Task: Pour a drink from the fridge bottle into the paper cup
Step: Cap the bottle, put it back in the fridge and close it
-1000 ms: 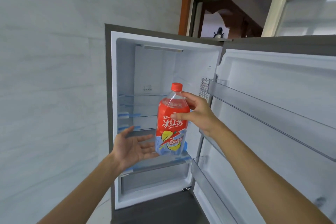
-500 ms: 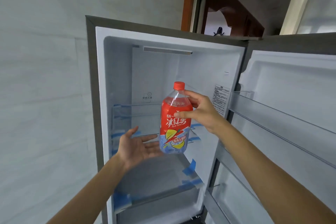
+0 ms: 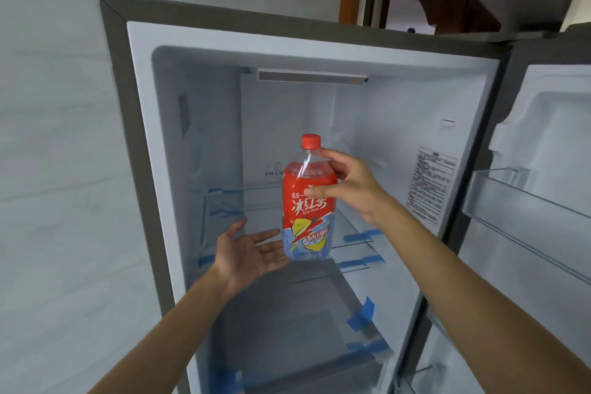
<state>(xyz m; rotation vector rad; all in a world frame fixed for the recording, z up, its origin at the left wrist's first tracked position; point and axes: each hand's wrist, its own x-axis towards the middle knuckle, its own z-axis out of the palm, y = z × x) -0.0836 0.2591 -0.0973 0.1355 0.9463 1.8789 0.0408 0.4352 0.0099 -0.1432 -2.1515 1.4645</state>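
Open fridge (image 3: pixel 319 38), seen from the head camera. The grey frame bounds the compartment on the left; the door (image 3: pixel 543 125) stands swung out to the right, and its clear bin (image 3: pixel 499 198) juts toward the right forearm. Open space surrounds the bottle (image 3: pixel 308 201), from the glass shelf (image 3: pixel 358 243) up to the light bar (image 3: pixel 311 77).

The bottle is upright in front of the compartment, red cap (image 3: pixel 311 141) on. Its neck is clear; the label is red above and pale blue below, with lemons, Chinese characters and "Ice Tea".

The right hand (image 3: pixel 348 185) grips its shoulder, thumb across the label. The left hand (image 3: pixel 246 253) lies flat, palm up, at the base; contact cannot be told. A printed sticker (image 3: pixel 430 182) on the right inner wall is unreadable.
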